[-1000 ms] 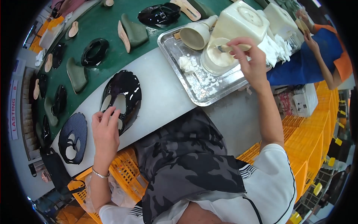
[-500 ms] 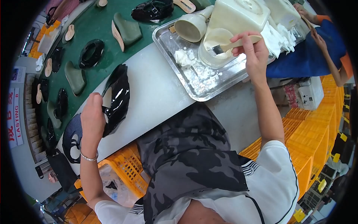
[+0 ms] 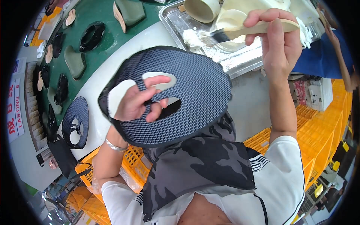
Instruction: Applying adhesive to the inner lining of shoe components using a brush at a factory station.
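My left hand (image 3: 129, 105) holds up a shoe upper (image 3: 198, 82) by its strap, fingers hooked through the openings. Its grey woven lining faces me and pale patches lie around the openings. In my right hand (image 3: 279, 48) is a flat paintbrush (image 3: 240, 32) with a wooden handle; its whitened bristles point left, over the metal tray (image 3: 243, 67). Beneath the brush stand a pale cup (image 3: 230, 18) and a lump of white stuff (image 3: 192, 39). A similar upper (image 3: 83, 112) lies lining up on the white tabletop, left of my left forearm.
Across the green surface (image 3: 107, 41) are green shoe lasts (image 3: 74, 62), tan insoles (image 3: 119, 17) and glossy black uppers (image 3: 92, 36). A pale pot (image 3: 202, 9) lies on the tray. Orange crates (image 3: 318, 120) stand at the right, below a co-worker's arm (image 3: 339, 56).
My left hand has lifted the upper toward the middle and turned it from its glossy black outside to its lining. The brush has come out of the cup, nearer to me.
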A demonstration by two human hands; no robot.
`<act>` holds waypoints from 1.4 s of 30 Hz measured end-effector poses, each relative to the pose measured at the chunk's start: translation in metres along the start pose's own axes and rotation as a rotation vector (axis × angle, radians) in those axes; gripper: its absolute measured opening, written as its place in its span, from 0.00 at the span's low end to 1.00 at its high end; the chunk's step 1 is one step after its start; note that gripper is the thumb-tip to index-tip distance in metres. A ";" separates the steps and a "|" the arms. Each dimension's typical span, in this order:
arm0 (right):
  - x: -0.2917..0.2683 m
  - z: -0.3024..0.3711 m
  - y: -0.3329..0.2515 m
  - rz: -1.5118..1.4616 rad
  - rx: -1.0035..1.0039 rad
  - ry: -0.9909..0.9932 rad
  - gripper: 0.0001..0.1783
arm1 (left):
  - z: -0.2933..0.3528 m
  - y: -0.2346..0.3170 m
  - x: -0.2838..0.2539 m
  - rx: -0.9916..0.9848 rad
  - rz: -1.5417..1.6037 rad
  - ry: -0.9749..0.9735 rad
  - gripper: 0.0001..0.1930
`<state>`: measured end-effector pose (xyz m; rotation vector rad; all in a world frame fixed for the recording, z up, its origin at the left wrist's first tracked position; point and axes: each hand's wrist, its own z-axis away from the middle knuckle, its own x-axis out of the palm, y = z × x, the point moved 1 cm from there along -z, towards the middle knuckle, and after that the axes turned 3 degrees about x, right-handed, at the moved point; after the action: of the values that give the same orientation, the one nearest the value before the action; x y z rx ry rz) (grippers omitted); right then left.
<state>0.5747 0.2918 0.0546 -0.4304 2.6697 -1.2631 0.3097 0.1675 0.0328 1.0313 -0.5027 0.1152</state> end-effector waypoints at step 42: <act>0.014 0.024 -0.012 0.195 0.153 0.024 0.10 | -0.009 -0.018 0.039 -0.071 -0.177 0.115 0.15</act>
<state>0.5701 0.2626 0.0484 -0.1311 2.5362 -1.4055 0.3529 0.1599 0.0321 0.9892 -0.3076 -0.0006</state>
